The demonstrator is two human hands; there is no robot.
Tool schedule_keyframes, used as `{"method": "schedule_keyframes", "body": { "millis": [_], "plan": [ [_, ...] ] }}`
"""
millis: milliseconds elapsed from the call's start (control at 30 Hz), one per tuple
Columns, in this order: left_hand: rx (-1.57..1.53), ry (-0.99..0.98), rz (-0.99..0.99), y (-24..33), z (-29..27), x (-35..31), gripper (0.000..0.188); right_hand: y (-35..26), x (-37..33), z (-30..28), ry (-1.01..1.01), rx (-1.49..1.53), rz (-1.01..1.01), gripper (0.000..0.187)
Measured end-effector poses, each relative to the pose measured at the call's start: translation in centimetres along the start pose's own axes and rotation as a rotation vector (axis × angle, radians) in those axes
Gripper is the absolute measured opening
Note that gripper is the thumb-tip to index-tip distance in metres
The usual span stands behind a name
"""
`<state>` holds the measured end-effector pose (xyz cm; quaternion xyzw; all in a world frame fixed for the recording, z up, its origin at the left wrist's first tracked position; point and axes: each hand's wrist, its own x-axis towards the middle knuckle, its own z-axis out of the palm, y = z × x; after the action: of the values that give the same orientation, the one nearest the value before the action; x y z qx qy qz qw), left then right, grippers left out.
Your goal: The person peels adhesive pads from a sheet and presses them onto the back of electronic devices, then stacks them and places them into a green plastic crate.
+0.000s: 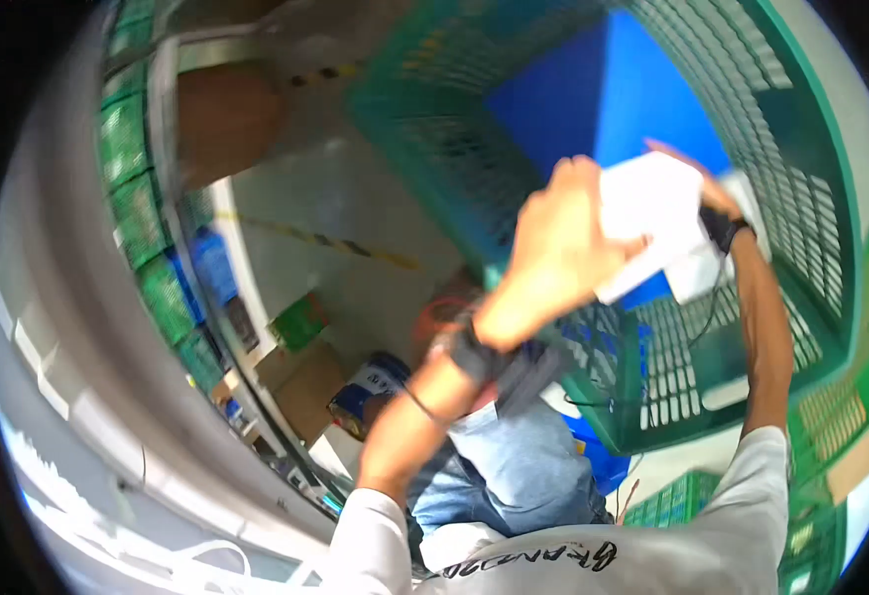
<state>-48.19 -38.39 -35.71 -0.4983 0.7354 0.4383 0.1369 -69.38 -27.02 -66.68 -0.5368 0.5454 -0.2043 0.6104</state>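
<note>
A white box-shaped thing (pixel 650 203), washed out by glare, is held between my two hands over a large green plastic basket (pixel 841 218). My left hand (pixel 563 233), slightly blurred, grips its left side with the thumb across the near face. Behind its far right edge is my right hand (pixel 717 188), partly hidden, with fingers along the top edge. Beside my right wrist, lower in the basket, sits another white piece (pixel 694 276), and a thin dark cable runs down near it. Blue sheet material (pixel 652 84) lines the basket's far part.
Green crates (pixel 672 499) stand below the basket, with more stacked at the far left. A blue-and-white container (pixel 370 387) and a cardboard box (pixel 305 387) are on the floor at left. Yellow-black tape (pixel 325 241) marks the floor. A metal frame edge (pixel 226 337) runs along the left.
</note>
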Motion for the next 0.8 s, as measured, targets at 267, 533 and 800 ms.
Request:
{"method": "schedule_keyframes", "body": {
  "millis": [267,533,800],
  "plan": [
    [-0.323,0.253,-0.094,0.7,-9.1,-34.8,0.076,7.5,0.0,15.9,-0.143,-1.115,0.363,0.047],
    [-0.703,1.353,-0.237,-2.1,-8.1,-58.2,0.088,2.1,-8.7,7.5,0.000,-0.997,0.205,0.065],
    [0.618,1.348,-0.070,-21.6,-11.7,-58.5,0.073,-51.9,-30.0,5.1,0.269,-0.737,-0.522,0.063]
  ]
}}
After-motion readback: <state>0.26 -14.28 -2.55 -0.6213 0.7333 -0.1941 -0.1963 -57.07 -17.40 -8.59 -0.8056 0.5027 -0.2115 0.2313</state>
